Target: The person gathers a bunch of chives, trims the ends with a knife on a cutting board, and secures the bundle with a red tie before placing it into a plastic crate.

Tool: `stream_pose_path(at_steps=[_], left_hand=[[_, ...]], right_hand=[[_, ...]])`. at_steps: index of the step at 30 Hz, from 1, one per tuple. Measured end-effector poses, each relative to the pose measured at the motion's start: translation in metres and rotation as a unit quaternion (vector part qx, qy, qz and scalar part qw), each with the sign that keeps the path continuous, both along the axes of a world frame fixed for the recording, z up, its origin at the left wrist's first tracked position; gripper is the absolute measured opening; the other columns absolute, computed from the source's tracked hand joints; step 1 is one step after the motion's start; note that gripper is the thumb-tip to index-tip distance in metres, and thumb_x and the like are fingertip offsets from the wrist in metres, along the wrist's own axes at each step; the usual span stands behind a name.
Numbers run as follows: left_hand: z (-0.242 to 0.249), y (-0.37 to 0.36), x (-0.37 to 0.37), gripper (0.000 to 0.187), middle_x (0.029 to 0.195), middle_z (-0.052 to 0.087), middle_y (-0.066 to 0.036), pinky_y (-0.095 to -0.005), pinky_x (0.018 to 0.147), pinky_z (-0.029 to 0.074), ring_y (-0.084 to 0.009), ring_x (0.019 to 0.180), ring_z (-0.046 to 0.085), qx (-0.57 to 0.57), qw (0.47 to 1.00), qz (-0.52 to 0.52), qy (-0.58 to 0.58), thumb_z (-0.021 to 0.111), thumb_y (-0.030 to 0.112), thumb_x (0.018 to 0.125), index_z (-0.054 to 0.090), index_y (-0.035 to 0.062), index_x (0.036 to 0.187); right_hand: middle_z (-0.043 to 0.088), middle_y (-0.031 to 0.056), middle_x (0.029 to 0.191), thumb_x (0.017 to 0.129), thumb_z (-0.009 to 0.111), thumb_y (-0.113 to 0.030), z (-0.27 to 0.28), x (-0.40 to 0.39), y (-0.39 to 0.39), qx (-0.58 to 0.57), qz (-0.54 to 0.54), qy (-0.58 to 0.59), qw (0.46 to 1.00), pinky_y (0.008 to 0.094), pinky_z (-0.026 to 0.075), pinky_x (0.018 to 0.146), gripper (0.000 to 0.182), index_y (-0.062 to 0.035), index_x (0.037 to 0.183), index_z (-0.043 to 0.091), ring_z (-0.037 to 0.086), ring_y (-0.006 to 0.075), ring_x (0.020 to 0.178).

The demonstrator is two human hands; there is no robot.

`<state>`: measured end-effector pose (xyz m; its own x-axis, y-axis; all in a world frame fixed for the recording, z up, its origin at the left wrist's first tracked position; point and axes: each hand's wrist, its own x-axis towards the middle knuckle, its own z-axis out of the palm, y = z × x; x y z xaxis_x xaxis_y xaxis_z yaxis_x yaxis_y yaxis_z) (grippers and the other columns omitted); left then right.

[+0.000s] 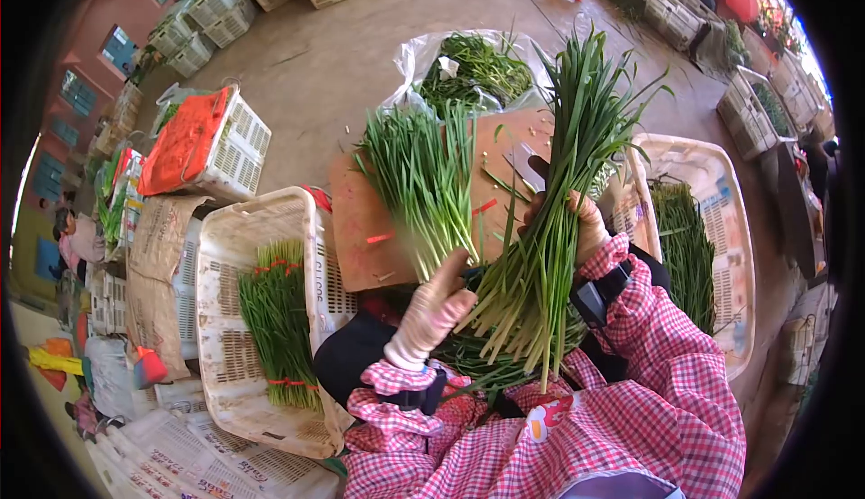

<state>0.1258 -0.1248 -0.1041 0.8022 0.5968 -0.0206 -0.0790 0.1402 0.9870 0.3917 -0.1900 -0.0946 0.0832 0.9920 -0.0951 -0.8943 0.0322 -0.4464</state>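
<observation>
Evidently it's a holding step: right hand [589, 229] fingers closed round greens [587, 121], left hand [427, 317] fingers part-open, seemingly empty; evening the stems would call for both.

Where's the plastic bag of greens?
Head view, upper centre: the plastic bag sits just beyond the brown board, left of the leafy tops of the bunch in the right hand.

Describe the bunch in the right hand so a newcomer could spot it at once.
Find the brown board in front of the checked clothes. At its right side, the right hand holds a thick bunch of long green leaves, pale stem ends downward. The similar greens to its left rest on the board; this bunch is held up.
</observation>
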Motion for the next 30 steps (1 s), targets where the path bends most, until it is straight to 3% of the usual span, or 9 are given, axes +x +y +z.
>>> stream_pose_path(at_steps=[4, 6, 8, 13, 20, 22, 23, 26, 30], left_hand=[[-0.01, 0.003, 0.021, 0.094, 0.146, 0.029, -0.023, -0.0375, 0.111, 0.022, -0.0273, 0.136, 0.028, 0.016, 0.999, -0.042, -0.031, 0.065, 0.048, 0.084, 0.018, -0.0073, 0.144], [-0.011, 0.015, 0.021, 0.094, 0.147, 0.028, -0.021, -0.0346, 0.111, 0.021, -0.0256, 0.137, 0.026, -0.011, 0.999, -0.027, -0.043, 0.066, 0.045, 0.084, 0.016, -0.0075, 0.144], [-0.011, 0.032, 0.02, 0.092, 0.147, 0.028, -0.019, -0.0323, 0.11, 0.022, -0.0253, 0.136, 0.028, -0.073, 0.995, 0.019, -0.058, 0.067, 0.041, 0.085, 0.016, -0.0073, 0.144], [-0.043, 0.074, 0.021, 0.07, 0.128, 0.047, -0.008, -0.0251, 0.098, 0.034, -0.0157, 0.113, 0.045, -0.157, 0.982, 0.106, 0.013, 0.061, 0.028, 0.092, 0.026, -0.0078, 0.141], [-0.074, 0.092, 0.025, 0.05, 0.118, 0.054, -0.015, -0.0322, 0.094, 0.04, -0.0227, 0.107, 0.051, 0.06, 0.962, 0.248, 0.093, 0.059, 0.022, 0.092, 0.042, -0.0046, 0.131], [-0.078, 0.095, 0.025, 0.056, 0.135, 0.046, -0.018, -0.0324, 0.106, 0.031, -0.0269, 0.124, 0.045, 0.157, 0.926, 0.253, 0.233, 0.056, 0.024, 0.093, 0.037, -0.0049, 0.137], [-0.088, 0.095, 0.03, 0.047, 0.124, 0.048, -0.026, -0.0404, 0.096, 0.041, -0.0394, 0.111, 0.05, 0.228, 0.906, 0.282, 0.218, 0.059, 0.01, 0.088, 0.042, -0.0051, 0.129], [-0.112, 0.091, 0.036, 0.046, 0.126, 0.047, -0.026, -0.0405, 0.097, 0.04, -0.04, 0.112, 0.05, 0.311, 0.864, 0.29, 0.271, 0.056, 0.004, 0.086, 0.042, -0.0058, 0.128], [-0.114, 0.094, 0.031, 0.054, 0.133, 0.043, -0.024, -0.0378, 0.102, 0.037, -0.0378, 0.12, 0.046, 0.278, 0.882, 0.268, 0.271, 0.058, 0.005, 0.085, 0.038, -0.0033, 0.135]], right_hand=[[0.066, 0.0139, 0.097, 0.078, 0.07, -0.029, 0.017, 0.0, 0.039, -0.034, 0.024, -0.05, 0.998, 0.0473, 0.053, 0.083, 0.042, -0.0011, 0.108, 0.06, 0.065, 0.0294, 0.088], [0.066, 0.0086, 0.095, 0.081, 0.067, -0.024, 0.02, 0.007, 0.067, -0.082, 0.055, -0.099, 0.99, 0.0423, 0.055, 0.076, 0.065, -0.0117, 0.138, 0.039, 0.066, 0.0248, 0.083], [0.067, 0.0101, 0.094, 0.084, 0.062, -0.024, 0.032, -0.003, 0.098, -0.123, 0.042, -0.181, 0.975, 0.0365, 0.056, 0.073, 0.035, -0.0054, 0.113, 0.056, 0.067, 0.0212, 0.079], [0.068, 0.0098, 0.088, 0.081, 0.067, -0.018, -0.007, -0.024, 0.183, -0.193, 0.032, -0.266, 0.944, 0.0344, 0.055, 0.069, 0.032, 0.0, 0.106, 0.059, 0.066, 0.0206, 0.072], [0.063, 0.0155, 0.102, 0.07, 0.079, -0.015, -0.083, -0.054, 0.25, -0.301, -0.064, -0.392, 0.867, 0.0382, 0.054, 0.073, 0.064, 0.0041, 0.121, 0.046, 0.064, 0.024, 0.084], [0.063, 0.0158, 0.103, 0.07, 0.079, -0.014, -0.091, -0.061, 0.258, -0.315, -0.069, -0.379, 0.868, 0.0377, 0.054, 0.075, 0.065, 0.0044, 0.123, 0.046, 0.064, 0.0239, 0.085], [0.063, 0.016, 0.104, 0.07, 0.079, -0.014, -0.093, -0.064, 0.262, -0.323, -0.075, -0.369, 0.868, 0.0372, 0.054, 0.076, 0.066, 0.0047, 0.124, 0.045, 0.064, 0.0238, 0.087], [0.062, 0.0151, 0.109, 0.071, 0.079, -0.013, -0.145, -0.07, 0.273, -0.243, -0.149, -0.397, 0.873, 0.0354, 0.052, 0.081, 0.071, 0.0062, 0.128, 0.041, 0.061, 0.0235, 0.095], [0.051, 0.0254, 0.129, 0.075, 0.07, -0.043, -0.108, -0.071, 0.249, -0.3, -0.093, -0.573, 0.757, 0.0354, 0.037, 0.102, 0.09, 0.0052, 0.139, 0.031, 0.049, 0.0343, 0.122]])
